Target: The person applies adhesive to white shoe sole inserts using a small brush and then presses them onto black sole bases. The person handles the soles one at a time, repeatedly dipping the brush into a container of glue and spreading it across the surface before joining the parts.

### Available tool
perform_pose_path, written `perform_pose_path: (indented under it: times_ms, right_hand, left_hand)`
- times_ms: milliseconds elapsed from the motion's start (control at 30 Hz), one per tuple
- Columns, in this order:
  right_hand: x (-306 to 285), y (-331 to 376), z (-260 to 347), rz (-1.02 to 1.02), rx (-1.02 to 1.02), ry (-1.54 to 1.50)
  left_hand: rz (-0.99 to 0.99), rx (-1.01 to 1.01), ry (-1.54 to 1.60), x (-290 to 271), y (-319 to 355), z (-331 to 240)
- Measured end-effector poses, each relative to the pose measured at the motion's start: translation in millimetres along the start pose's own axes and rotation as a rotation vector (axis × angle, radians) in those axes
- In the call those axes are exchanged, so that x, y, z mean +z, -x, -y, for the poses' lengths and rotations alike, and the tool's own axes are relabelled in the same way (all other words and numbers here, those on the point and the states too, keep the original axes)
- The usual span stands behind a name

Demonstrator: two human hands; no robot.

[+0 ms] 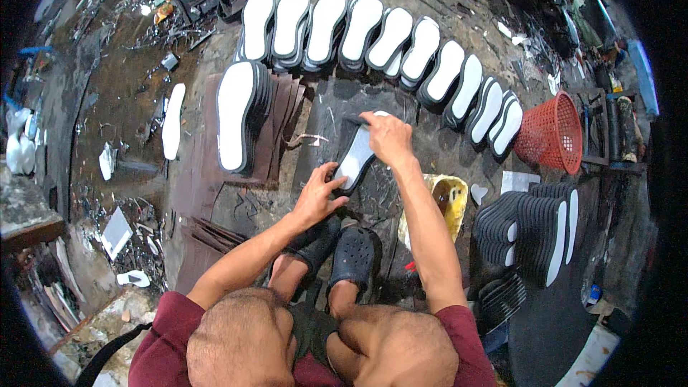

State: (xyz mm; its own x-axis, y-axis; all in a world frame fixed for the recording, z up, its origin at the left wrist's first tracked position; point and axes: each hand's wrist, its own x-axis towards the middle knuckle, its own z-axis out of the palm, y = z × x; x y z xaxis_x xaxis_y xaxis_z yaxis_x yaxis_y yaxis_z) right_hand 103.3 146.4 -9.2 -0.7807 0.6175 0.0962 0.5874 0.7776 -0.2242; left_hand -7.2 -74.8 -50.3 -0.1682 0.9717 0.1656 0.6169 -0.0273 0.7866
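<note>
Flat on the dark work surface in front of me lies a shoe sole [357, 156] with a white face and dark edge. At its far end my right hand [390, 138] is closed, fingers bent over the toe part and hiding some of it. My left hand [319, 192] has its fingers apart, the fingertips touching the near, heel end. A stack of similar soles [236, 115] stands left of the hands on brown sheets [283, 125]. Beyond the hands, several more sole stacks [362, 29] form a curved row.
A yellow-rimmed tub [459, 204] with brown contents sits beside my right forearm. Farther right are a red plastic basket [552, 132] and stacked dark soles [534, 236]. A single white sole-shaped piece [173, 122] lies at left among scraps. My black clogs [353, 254] are close below the hands.
</note>
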Motion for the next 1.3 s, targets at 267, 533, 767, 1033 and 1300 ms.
perform_pose_path:
  times_ms: [267, 533, 767, 1033, 1300]
  right_hand:
    - [5, 98, 81, 0.022, -0.156, -0.081]
    - [-36, 113, 93, 0.08, 0.142, -0.452]
    - [-40, 3, -34, -0.122, 0.028, -0.239]
    - [-11, -21, -50, 0.098, -0.476, -0.146]
    - [-27, 28, -25, 0.191, 0.241, 0.011]
  left_hand:
    - [-0.662, -0.223, 0.08, -57, -11, -13]
    - [-0.671, -0.256, 0.111, -54, -4, 6]
    - [-0.003, -0.132, -0.083, 2, -7, -15]
    - [0.054, -0.213, -0.087, 8, -4, -10]
    - [0.005, -0.194, 0.01, 10, -4, -6]
